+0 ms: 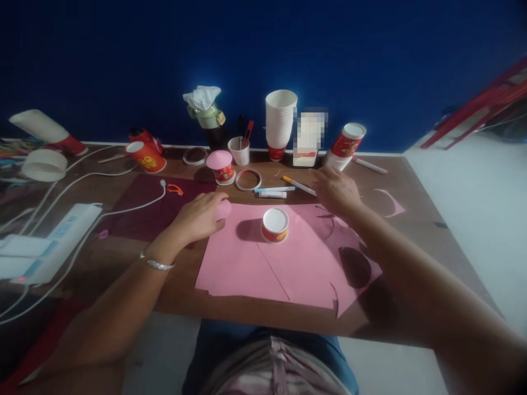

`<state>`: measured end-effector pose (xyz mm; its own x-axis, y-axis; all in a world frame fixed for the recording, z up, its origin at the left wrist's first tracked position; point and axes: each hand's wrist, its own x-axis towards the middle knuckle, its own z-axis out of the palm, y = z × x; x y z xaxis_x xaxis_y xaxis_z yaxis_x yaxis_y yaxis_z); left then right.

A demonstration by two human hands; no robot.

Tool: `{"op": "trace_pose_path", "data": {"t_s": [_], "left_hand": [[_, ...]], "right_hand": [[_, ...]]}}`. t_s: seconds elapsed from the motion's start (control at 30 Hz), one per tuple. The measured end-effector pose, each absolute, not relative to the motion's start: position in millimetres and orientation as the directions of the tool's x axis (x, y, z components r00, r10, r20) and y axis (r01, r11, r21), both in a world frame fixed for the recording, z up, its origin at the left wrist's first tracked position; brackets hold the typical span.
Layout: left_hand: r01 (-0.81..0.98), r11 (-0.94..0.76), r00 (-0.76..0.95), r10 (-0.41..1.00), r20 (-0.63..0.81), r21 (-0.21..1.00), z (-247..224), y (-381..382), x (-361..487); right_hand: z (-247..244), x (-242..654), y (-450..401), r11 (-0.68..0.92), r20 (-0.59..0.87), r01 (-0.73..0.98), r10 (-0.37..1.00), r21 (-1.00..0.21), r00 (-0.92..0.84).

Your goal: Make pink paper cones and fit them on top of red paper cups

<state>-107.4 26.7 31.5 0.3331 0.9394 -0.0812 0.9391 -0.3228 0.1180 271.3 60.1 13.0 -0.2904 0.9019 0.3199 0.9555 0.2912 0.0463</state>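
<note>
My left hand [201, 218] is over the left edge of a pink paper sheet [242, 269]. A small rounded pink paper piece [224, 209] sits between its thumb and fingers. A short red-and-white paper cup section [275, 225] stands upside down on the sheet, between my hands and touched by neither. My right hand [336, 189] reaches to the back right, in front of an upside-down paper cup [347, 144] with a red band. Its fingertips are blurred, so I cannot see whether they hold anything. An orange-capped marker [299, 185] lies just left of that hand.
Behind the sheet are a cup with a pink cone top [222, 167], tape rolls [248, 179], a cup of tools [239, 151], stacked cups [280, 120] and a phone [307, 142]. A power strip [61, 241] with cables lies left. Cut pink scraps [393, 204] lie right.
</note>
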Motion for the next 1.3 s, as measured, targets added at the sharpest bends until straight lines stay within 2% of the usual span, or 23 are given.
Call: {"op": "trace_pose_path", "data": {"t_s": [0.1, 0.27, 0.4, 0.6, 0.9, 1.13, 1.3], "left_hand": [[0.951, -0.284, 0.294, 0.953, -0.074, 0.122, 32.5, 28.5, -104.7], [0.945, -0.226, 0.242, 0.97, -0.038, 0.238, 31.1, 34.6, -103.9], [0.945, -0.169, 0.176, 0.984, 0.001, 0.279, 26.8, 37.0, -103.8], [0.957, -0.147, 0.143, 0.989, 0.036, 0.251, 21.2, 36.7, -102.0], [0.962, -0.163, 0.169, 0.986, -0.01, 0.217, 21.3, 34.3, -104.1], [0.958, -0.195, 0.202, 0.979, -0.01, 0.209, 21.8, 32.7, -104.9], [0.954, -0.189, 0.215, 0.972, -0.091, 0.232, 32.1, 27.8, -106.7]], "right_hand": [[13.5, 272.4, 71.5, 0.295, 0.299, 0.948, 0.9, 0.119, -0.317], [10.6, 273.5, 91.6, 0.308, 0.248, 0.92, 0.897, 0.243, -0.366], [6.8, 278.6, 102.1, 0.313, 0.244, 0.908, 0.891, 0.278, -0.382], [13.1, 278.1, 110.9, 0.258, 0.225, 0.93, 0.921, 0.263, -0.319], [23.5, 271.4, 120.8, 0.267, 0.224, 0.925, 0.917, 0.269, -0.33], [32.7, 269.6, 123.8, 0.211, 0.301, 0.937, 0.907, 0.278, -0.294], [32.9, 260.7, 99.9, 0.238, 0.394, 0.947, 0.867, 0.214, -0.307]]}}
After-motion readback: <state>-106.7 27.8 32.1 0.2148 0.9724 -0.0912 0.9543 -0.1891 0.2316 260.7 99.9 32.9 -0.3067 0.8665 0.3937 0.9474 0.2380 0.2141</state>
